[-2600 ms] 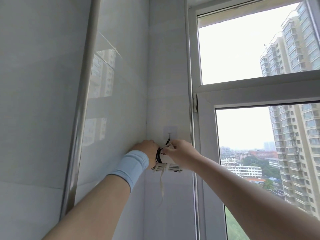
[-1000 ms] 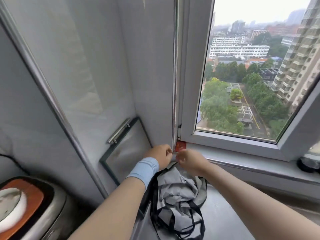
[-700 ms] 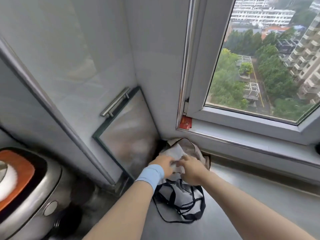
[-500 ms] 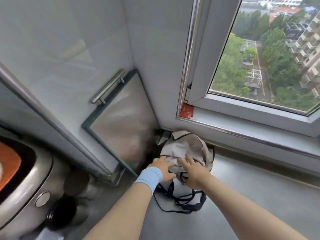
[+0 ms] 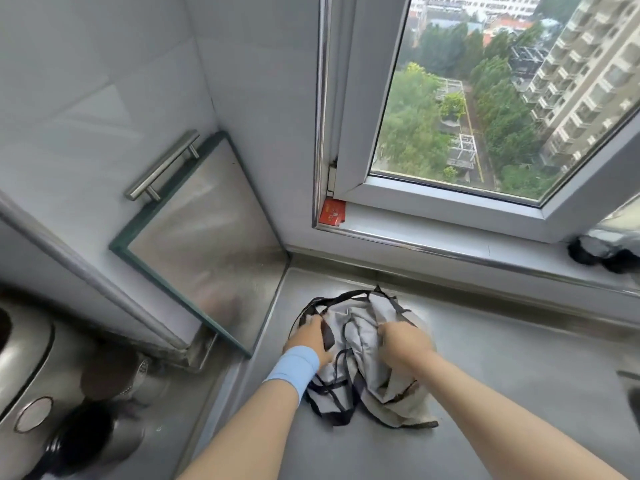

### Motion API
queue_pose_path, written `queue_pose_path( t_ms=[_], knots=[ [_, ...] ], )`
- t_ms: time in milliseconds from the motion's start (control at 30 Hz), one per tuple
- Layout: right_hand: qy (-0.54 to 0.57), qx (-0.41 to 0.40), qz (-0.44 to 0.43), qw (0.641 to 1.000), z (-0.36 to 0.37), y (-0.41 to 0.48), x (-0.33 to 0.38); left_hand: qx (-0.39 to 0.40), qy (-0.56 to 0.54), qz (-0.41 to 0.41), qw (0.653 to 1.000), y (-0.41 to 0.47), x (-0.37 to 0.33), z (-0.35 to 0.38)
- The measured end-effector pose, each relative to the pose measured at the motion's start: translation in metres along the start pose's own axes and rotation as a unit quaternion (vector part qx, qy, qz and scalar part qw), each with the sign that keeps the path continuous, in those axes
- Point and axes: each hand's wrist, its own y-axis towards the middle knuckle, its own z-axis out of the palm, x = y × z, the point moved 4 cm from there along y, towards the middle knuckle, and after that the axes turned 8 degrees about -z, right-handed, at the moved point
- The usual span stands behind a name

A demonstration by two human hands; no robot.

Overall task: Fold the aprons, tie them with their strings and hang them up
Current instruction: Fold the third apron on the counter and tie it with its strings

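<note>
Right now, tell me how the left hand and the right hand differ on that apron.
The left hand has a light blue wristband on its wrist; the right hand has a bare wrist. The left hand grips the apron at its left edge, by a black strap; the right hand grips bunched grey cloth further right. Both hold the same crumpled apron on the steel counter.

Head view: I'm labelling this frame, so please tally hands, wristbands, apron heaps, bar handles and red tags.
Hands: 2 (left hand, right hand)
Wristband: 1
Apron heap: 1, how many aprons are in it cannot be told
Bar handle: 1
Red tag: 1
Total: 6
</note>
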Motion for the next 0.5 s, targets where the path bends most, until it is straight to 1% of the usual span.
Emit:
queue_pose_path(
  t_ms=[67,100,133,167,200,233,267,300,333,367,400,433,467,500],
  knots=[
    [0.010,-0.016,-0.019,1.000,-0.002,-0.012,-0.003,-0.020,-0.032,-0.012,0.999,-0.006,0.000,0.003],
    [0.019,-0.014,-0.031,0.999,-0.003,-0.018,-0.004,-0.031,-0.033,-0.006,0.999,-0.010,-0.001,0.003],
    [0.049,-0.017,-0.043,0.998,-0.003,-0.023,-0.006,-0.045,-0.032,0.008,0.998,-0.014,-0.002,0.000],
    [0.110,-0.036,-0.042,0.992,-0.003,-0.030,-0.009,-0.061,-0.037,0.019,0.997,-0.019,-0.003,-0.003],
    [0.190,-0.066,-0.024,0.979,-0.005,-0.033,-0.013,-0.080,-0.053,0.024,0.995,-0.019,-0.003,-0.009],
    [0.276,-0.105,0.001,0.955,-0.008,-0.037,-0.017,-0.100,-0.076,0.021,0.992,-0.020,-0.002,-0.016],
    [0.363,-0.150,0.029,0.919,-0.012,-0.041,-0.023,-0.124,-0.106,0.014,0.986,-0.020,-0.001,-0.024],
    [0.441,-0.196,0.056,0.874,-0.015,-0.045,-0.030,-0.155,-0.138,0.012,0.978,-0.021,0.000,-0.033],
    [0.493,-0.214,0.089,0.839,-0.017,-0.051,-0.035,-0.191,-0.175,0.016,0.966,-0.023,0.000,-0.043],
    [0.517,-0.210,0.115,0.822,-0.016,-0.056,-0.039,-0.228,-0.214,0.025,0.949,-0.026,0.001,-0.052],
    [0.483,-0.182,0.129,0.847,-0.014,-0.057,-0.045,-0.265,-0.251,0.033,0.930,-0.032,0.001,-0.061],
    [0.387,-0.128,0.136,0.903,-0.014,-0.060,-0.049,-0.294,-0.276,0.035,0.914,-0.038,0.002,-0.066],
    [0.253,-0.055,0.143,0.955,-0.012,-0.063,-0.052,-0.310,-0.285,0.035,0.906,-0.042,0.002,-0.069],
    [0.114,0.005,0.146,0.983,-0.008,-0.065,-0.052,-0.305,-0.276,0.028,0.911,-0.046,0.003,-0.066]
  ],
)
